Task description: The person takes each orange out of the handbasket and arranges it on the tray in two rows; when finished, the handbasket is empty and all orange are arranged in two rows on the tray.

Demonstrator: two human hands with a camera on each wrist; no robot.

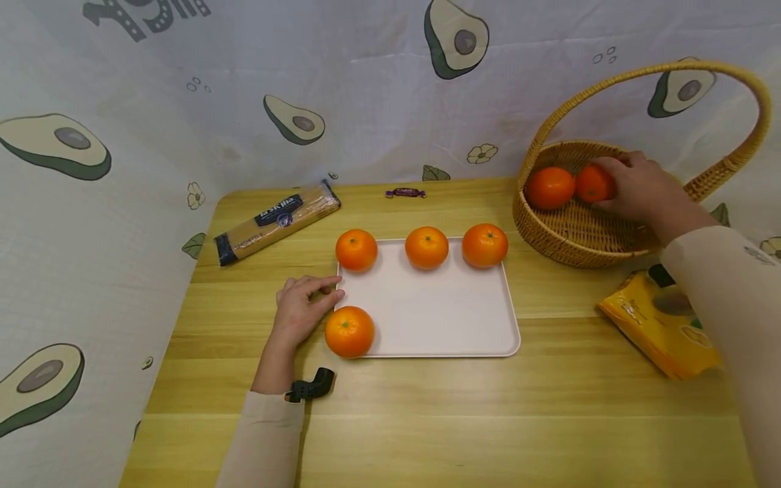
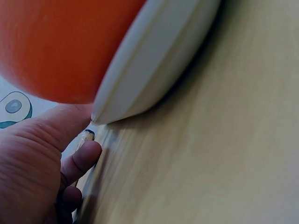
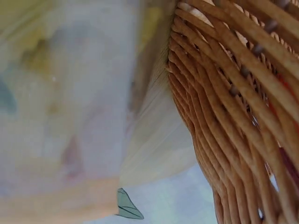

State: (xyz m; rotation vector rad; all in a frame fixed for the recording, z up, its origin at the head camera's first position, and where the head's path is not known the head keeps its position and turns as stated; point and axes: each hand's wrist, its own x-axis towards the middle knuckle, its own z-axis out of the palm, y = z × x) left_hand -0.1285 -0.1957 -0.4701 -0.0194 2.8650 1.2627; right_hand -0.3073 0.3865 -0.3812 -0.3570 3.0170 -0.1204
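Observation:
In the head view, my right hand grips an orange inside the wicker basket. Another orange sits beside it, toward the basket's left wall. My left hand rests at the left edge of the white tray, its thumb and index fingertips at the rim. Just below those fingertips, an orange sits on the tray's near left corner. Along the far edge are a left orange, a middle orange and a right orange. Basket weave hides the right hand in the right wrist view.
A spaghetti packet lies at the back left, and a purple wrapped candy near the back edge. Under the right sleeve is a yellow packet, partly covered. The basket's tall handle arches above the right arm. An avocado-print cloth hangs behind the table.

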